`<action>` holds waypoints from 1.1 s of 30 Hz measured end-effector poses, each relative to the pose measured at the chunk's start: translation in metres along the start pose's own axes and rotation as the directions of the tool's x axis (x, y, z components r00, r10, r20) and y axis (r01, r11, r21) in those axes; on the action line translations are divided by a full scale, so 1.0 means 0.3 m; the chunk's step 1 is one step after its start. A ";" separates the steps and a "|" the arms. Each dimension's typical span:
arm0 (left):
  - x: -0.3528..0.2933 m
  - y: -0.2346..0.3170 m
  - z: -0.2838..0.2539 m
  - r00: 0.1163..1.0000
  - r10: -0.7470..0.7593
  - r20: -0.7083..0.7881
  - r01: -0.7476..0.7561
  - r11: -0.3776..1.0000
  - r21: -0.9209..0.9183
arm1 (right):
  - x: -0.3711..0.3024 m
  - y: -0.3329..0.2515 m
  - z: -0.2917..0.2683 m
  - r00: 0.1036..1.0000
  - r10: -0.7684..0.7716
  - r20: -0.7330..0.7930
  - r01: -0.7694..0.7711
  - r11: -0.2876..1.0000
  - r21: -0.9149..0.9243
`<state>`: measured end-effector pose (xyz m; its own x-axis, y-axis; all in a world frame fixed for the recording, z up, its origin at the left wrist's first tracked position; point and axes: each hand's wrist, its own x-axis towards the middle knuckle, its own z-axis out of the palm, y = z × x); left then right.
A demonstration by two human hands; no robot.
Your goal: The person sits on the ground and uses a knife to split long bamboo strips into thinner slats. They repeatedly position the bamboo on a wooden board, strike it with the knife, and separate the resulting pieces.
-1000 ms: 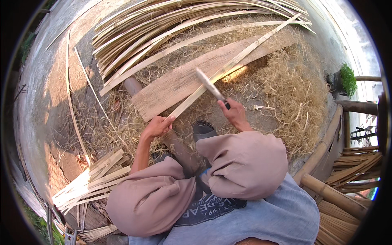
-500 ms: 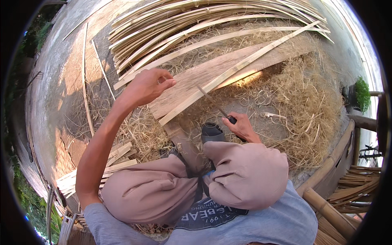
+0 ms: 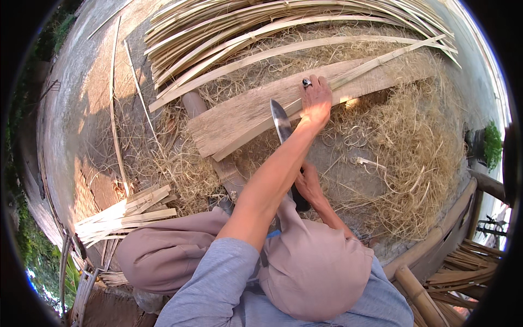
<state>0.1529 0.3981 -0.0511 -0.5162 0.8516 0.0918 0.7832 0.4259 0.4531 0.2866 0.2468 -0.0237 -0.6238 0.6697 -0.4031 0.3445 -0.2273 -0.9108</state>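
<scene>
A long pale bamboo strip [image 3: 250,135] lies along a wide wooden board [image 3: 229,117]. My left hand [image 3: 316,101], wearing a ring with a dark stone, has reached across to the right and is closed on the strip near the middle of the board. Below my left forearm, my right hand [image 3: 308,184] grips a knife whose handle is mostly hidden by the arm. The knife's blade [image 3: 281,121] points up and away, its tip beside the strip to the left of my left hand.
Many bamboo strips [image 3: 218,52] are stacked beyond the board. Curled shavings [image 3: 414,163] heap up at the right. Short split pieces [image 3: 131,215] lie at the left by my knee. A bamboo rail [image 3: 436,220] runs along the right. Thin strips [image 3: 114,109] lie on the left ground.
My left hand has swung from the board's left end over to the right and taken hold of the bamboo strip. The knife has turned more upright, and my right hand has shifted slightly nearer me.
</scene>
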 end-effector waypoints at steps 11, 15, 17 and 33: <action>0.068 -0.021 0.018 0.999 0.052 0.009 -0.049 0.975 -0.215 | 0.013 0.079 0.205 0.912 -0.061 0.405 0.111 0.989 -0.100; 0.090 -0.037 0.027 0.996 0.010 0.085 0.009 0.976 -0.216 | -0.025 -0.025 0.267 0.792 -0.044 0.608 0.217 0.953 -0.213; 0.089 -0.059 0.031 0.999 0.022 0.040 -0.007 0.938 -0.347 | 0.031 -0.017 0.158 0.913 -0.051 0.404 0.100 0.990 -0.100; 0.067 -0.087 0.024 0.996 0.085 -0.005 -0.076 0.864 -0.498 | 0.078 0.060 0.107 0.904 -0.423 -0.068 0.361 0.837 -0.411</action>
<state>0.1245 0.4062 -0.0675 -0.4498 0.8830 0.1340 0.5426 0.1509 0.8263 0.2559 0.2357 -0.0524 -0.6618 0.7492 0.0269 0.3519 0.3422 -0.8712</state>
